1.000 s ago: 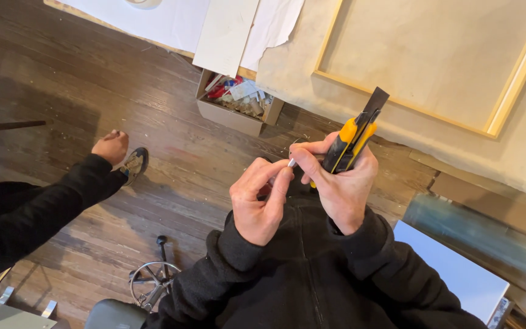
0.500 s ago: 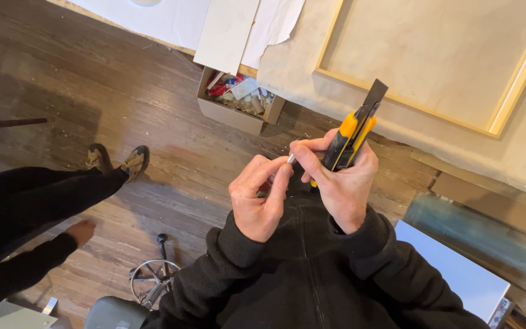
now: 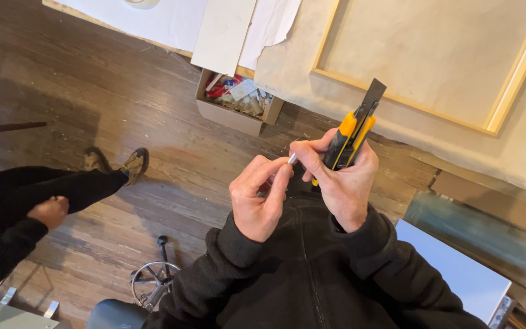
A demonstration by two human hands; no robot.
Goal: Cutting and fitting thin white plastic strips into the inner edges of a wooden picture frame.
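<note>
While I look down from the head camera, I see my right hand (image 3: 342,183) wrapped tight around a yellow and black cutter knife (image 3: 353,131). The dark blade sticks up past my fingers, over the edge of the covered table (image 3: 397,116). My left hand (image 3: 258,198) is curled up just beside it. Its thumb and first finger pinch a small silver piece (image 3: 292,159), which touches my right thumb. I cannot tell what the small piece is.

Both hands sit close to my chest, above the brown wood floor (image 3: 123,109). A wooden frame (image 3: 500,103) lies on the table. A small cardboard box (image 3: 235,103) full of scraps sits on the floor by the table. Another person in black clothes stands at the left, with one hand (image 3: 49,211) hanging down.
</note>
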